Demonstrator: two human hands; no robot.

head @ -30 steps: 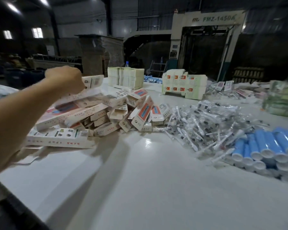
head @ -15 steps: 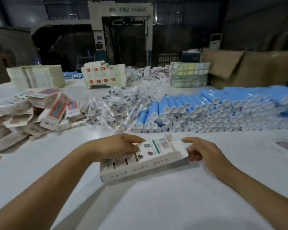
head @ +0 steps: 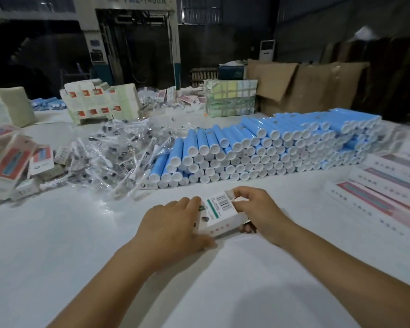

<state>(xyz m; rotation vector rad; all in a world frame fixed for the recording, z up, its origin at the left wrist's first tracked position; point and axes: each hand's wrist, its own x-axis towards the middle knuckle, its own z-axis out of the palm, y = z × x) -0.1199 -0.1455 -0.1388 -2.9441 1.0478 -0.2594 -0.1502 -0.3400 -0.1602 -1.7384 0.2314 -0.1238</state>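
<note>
One carton (head: 219, 213) in hand, white with a barcode on top, just off the table (head: 81, 245) near the middle of its near edge. Left hand (head: 173, 223) wraps over the carton's left part and grips it. Right hand (head: 256, 209) pinches the end flap at the right end, thumb below and fingers on top.

Step, as I read it: squaring up the carton and opening its right end for loading. It looks formed, not flat. I can't see inside, so can't tell whether it's empty.

Next move probably needs:
- left hand to keep the carton steady with its mouth facing right
- right hand to let go of the flap and fetch contents, likely a tube and a brush from the piles behind
- flap kept clear of the opening

Counts, moving outward:
- carton in hand: 1
- hands: 2, both on it
- blue tubes (head: 270, 147): far too many to count, well over a hundred; stacked in rows with caps facing the near edge, across the middle towards the right edge
- wrapped toothbrushes (head: 123, 147): loose heap left of the tubes, uncountable
- loose cartons (head: 10, 162): heap at the left edge; about five can be made out, rest blurred
- long boxes (head: 388, 185): at least four laid along the right edge, blurred
- flat carton bundles (head: 100, 100): along the far edge, count unclear
- brown cardboard boxes (head: 305, 84): beyond the far right corner, at least two
</note>
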